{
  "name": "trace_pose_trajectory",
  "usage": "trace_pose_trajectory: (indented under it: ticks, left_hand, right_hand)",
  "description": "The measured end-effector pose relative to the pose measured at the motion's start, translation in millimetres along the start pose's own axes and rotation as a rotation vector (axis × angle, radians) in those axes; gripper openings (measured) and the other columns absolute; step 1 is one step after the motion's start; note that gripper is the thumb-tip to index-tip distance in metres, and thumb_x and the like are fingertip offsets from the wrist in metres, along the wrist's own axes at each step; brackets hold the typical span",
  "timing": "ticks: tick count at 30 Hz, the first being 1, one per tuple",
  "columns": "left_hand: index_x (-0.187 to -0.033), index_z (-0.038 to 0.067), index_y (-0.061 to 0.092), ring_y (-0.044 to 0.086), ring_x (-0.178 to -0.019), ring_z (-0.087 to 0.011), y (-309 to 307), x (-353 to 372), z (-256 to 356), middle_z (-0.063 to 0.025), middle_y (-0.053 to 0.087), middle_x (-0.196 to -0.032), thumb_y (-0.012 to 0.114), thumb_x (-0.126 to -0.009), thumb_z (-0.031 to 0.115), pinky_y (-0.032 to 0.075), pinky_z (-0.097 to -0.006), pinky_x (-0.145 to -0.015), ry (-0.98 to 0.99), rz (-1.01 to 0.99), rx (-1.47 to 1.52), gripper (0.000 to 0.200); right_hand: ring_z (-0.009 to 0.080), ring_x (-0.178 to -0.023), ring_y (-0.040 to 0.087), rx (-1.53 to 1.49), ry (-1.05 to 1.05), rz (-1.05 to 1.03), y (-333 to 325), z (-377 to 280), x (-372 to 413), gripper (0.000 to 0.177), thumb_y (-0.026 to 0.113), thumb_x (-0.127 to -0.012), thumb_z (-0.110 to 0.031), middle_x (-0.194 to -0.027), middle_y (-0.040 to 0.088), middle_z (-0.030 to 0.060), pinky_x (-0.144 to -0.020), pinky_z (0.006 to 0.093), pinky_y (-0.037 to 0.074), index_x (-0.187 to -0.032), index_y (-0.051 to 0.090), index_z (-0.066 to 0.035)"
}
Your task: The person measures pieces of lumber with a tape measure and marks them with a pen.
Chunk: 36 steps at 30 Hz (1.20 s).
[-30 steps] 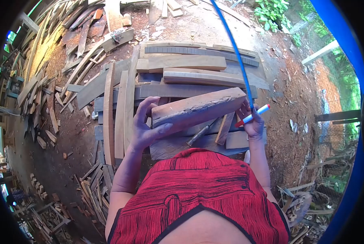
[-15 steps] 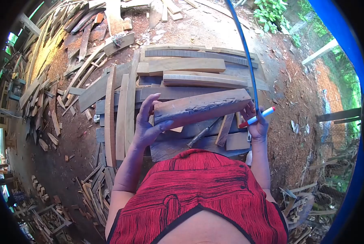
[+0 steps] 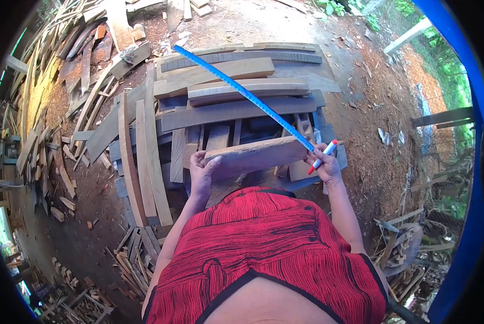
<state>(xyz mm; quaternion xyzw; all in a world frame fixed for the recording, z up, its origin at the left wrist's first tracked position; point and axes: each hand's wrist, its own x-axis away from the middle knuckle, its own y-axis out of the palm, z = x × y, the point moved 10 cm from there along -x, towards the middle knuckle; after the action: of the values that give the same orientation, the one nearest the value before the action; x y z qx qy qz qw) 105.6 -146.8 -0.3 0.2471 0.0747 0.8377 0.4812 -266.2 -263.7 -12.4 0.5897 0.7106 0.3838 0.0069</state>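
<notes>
A thick wooden block (image 3: 258,157) is held level in front of my red top, between both hands. My left hand (image 3: 202,171) grips its left end, thumb on the near face. At the right end, my right hand (image 3: 326,164) has its fingers closed round the block's corner. That same hand also holds a white marker with red ends (image 3: 323,156) and a blue ruler (image 3: 244,92), which slants up and left over the stacked boards.
Beyond the block, several boards (image 3: 236,110) lie stacked crosswise. Long planks (image 3: 131,156) run lengthwise on the left. Scrap wood (image 3: 64,167) litters the ground at the left, and wood chips (image 3: 382,108) cover the ground at the right.
The ruler has swung from nearly upright to slanting up-left. The block has tilted, now showing a smoother face, and sits slightly lower. The view has shifted, with the board stack appearing further left.
</notes>
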Motion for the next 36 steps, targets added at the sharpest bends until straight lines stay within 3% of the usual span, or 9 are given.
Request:
trace_pose_trajectory:
  ticks: [10,15,18,20,24,27,32,35,36]
  left_hand:
    - [-0.107,0.001,0.057,0.058,-0.086,-0.0104,-23,-23,-18,-0.0043,0.062,-0.096,0.068,-0.083,0.016,0.046,-0.0246,-0.078,0.094,0.180,-0.258,0.031]
    - [-0.112,-0.002,0.058,0.056,-0.089,-0.0140,-24,-39,-23,-0.0065,0.059,-0.097,0.068,-0.081,0.015,0.045,-0.0279,-0.082,0.053,0.181,-0.409,0.036]
    - [-0.114,-0.004,0.056,0.058,-0.094,-0.0168,-18,-40,-20,-0.0122,0.061,-0.101,0.068,-0.080,0.018,0.045,-0.0296,-0.086,0.124,0.214,-0.407,0.042]
    - [-0.115,-0.004,0.055,0.059,-0.097,-0.0207,-19,-33,3,-0.0157,0.062,-0.105,0.070,-0.078,0.022,0.045,-0.0313,-0.087,0.300,0.371,-0.867,0.047]
    - [-0.114,-0.004,0.056,0.061,-0.095,-0.0241,-31,-37,-1,-0.0171,0.063,-0.104,0.072,-0.076,0.025,0.046,-0.0327,-0.086,0.310,0.424,-0.858,0.050]
    - [-0.112,-0.003,0.056,0.057,-0.094,-0.0153,-35,-39,-10,-0.0102,0.061,-0.103,0.069,-0.081,0.017,0.044,-0.0288,-0.085,0.177,0.399,-0.757,0.039]
    - [-0.101,-0.004,0.062,0.059,-0.084,-0.0128,-25,-32,-13,-0.0074,0.065,-0.092,0.069,-0.079,0.015,0.047,-0.0269,-0.076,0.185,0.363,-0.467,0.030]
    - [-0.101,-0.004,0.062,0.059,-0.084,-0.0127,-17,-33,-10,-0.0065,0.064,-0.092,0.067,-0.080,0.012,0.047,-0.0265,-0.076,0.211,0.310,-0.473,0.027]
    - [-0.105,-0.003,0.061,0.059,-0.086,-0.0121,-13,-34,-7,-0.0063,0.064,-0.094,0.066,-0.080,0.010,0.046,-0.0255,-0.078,0.201,0.283,-0.514,0.029]
  right_hand:
    - [0.0136,-0.074,0.053,0.053,0.132,-0.059,-8,14,-38,0.010,0.064,-0.080,-0.004,-0.128,0.052,0.0169,-0.071,0.0351,0.050,-0.088,0.059,-0.008]
    - [0.0231,-0.101,0.059,0.114,0.199,-0.108,3,11,-48,0.010,0.064,-0.082,-0.005,-0.128,0.052,0.0180,-0.077,0.0417,0.052,-0.090,0.060,-0.008]
    - [0.0255,-0.107,0.057,0.109,0.253,-0.105,-7,12,-55,0.008,0.063,-0.082,-0.005,-0.127,0.052,0.0185,-0.078,0.0441,0.052,-0.089,0.060,-0.008]
    - [0.0248,-0.107,0.057,0.113,0.267,-0.114,-7,8,-57,0.008,0.064,-0.082,-0.005,-0.128,0.052,0.0176,-0.078,0.0434,0.052,-0.089,0.060,-0.008]
    - [0.0224,-0.109,0.054,0.152,0.229,-0.188,-1,-3,-65,0.009,0.064,-0.082,-0.006,-0.128,0.052,0.0140,-0.078,0.0413,0.052,-0.088,0.060,-0.010]
    - [0.0206,-0.110,0.053,0.174,0.258,-0.206,2,-7,-69,0.008,0.065,-0.081,-0.007,-0.130,0.051,0.0118,-0.077,0.0400,0.052,-0.086,0.060,-0.011]
    - [0.0286,-0.122,0.047,0.162,0.230,-0.277,9,6,-78,0.013,0.066,-0.079,-0.002,-0.138,0.041,0.0207,-0.088,0.0337,0.049,-0.090,0.064,-0.007]
    - [0.0222,-0.114,0.052,0.146,0.217,-0.242,7,7,-78,0.010,0.066,-0.078,0.000,-0.141,0.037,0.0194,-0.080,0.0267,0.048,-0.087,0.065,-0.006]
    - [0.0126,-0.091,0.056,0.167,0.215,-0.262,5,5,-79,0.010,0.065,-0.078,0.001,-0.142,0.037,0.0169,-0.067,0.0215,0.044,-0.085,0.066,-0.006]
